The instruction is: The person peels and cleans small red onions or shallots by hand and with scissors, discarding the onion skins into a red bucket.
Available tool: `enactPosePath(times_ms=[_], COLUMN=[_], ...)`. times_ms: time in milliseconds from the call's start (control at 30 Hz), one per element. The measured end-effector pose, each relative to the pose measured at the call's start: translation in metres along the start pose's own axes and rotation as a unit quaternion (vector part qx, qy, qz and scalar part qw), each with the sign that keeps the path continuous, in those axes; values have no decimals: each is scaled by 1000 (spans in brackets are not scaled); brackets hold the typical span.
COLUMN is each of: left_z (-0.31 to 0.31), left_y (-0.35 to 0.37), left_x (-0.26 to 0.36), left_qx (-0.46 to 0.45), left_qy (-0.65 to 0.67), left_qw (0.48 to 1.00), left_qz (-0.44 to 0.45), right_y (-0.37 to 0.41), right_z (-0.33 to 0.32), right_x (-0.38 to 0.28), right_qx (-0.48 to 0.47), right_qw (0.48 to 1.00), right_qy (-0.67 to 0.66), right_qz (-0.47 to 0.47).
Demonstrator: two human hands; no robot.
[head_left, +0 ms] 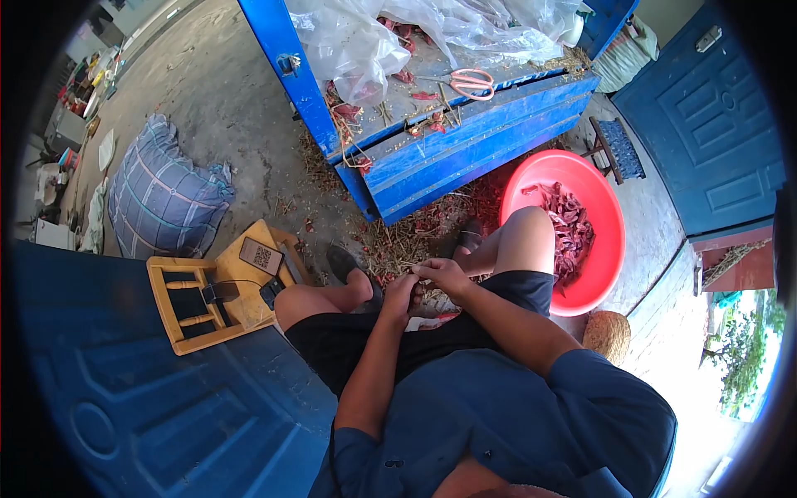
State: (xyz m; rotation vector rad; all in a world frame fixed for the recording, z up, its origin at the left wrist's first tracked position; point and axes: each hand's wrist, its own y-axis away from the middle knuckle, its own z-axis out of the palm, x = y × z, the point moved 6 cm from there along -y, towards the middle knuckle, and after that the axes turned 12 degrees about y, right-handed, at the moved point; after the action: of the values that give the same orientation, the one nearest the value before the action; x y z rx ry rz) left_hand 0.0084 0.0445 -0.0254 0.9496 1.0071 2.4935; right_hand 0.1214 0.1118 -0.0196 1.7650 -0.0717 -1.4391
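My left hand (pixel 400 297) and my right hand (pixel 445 275) meet between my knees, fingertips pinched close together. Whatever they pinch is too small to make out. To the right of my right leg stands a red plastic tub (pixel 610 241), holding a heap of dried red chilies (pixel 573 232). Below and beyond my hands, the floor is strewn with chili stems (pixel 390 249) and red scraps. A pair of scissors (pixel 471 84) with pink handles lies on the blue cart bed in front of me, well away from both hands.
The blue metal cart (pixel 481 149) carries clear plastic sheeting (pixel 357 41). At left, a small wooden chair (pixel 237 282) bears a phone (pixel 261 256), near a plaid cloth bundle (pixel 166 195). A small stool (pixel 618 149) and woven basket (pixel 607 336) stand by the tub.
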Motion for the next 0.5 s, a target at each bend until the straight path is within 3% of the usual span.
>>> enactPosePath(times_ms=[267, 433, 500], left_z=[-4, 1, 8], left_y=[-9, -13, -8], left_x=[-10, -11, -9], left_qx=[-55, -53, -62], left_qy=[-29, -39, -66], left_qw=[998, 998, 995], left_qz=[-10, -22, -34], right_y=[-2, -6, -10], right_z=[-15, -19, -32], right_x=[6, 18, 19], right_qx=[-1, 23, 16], right_qw=[999, 992, 998], right_qy=[-12, -107, -36], right_qz=[30, 62, 51])
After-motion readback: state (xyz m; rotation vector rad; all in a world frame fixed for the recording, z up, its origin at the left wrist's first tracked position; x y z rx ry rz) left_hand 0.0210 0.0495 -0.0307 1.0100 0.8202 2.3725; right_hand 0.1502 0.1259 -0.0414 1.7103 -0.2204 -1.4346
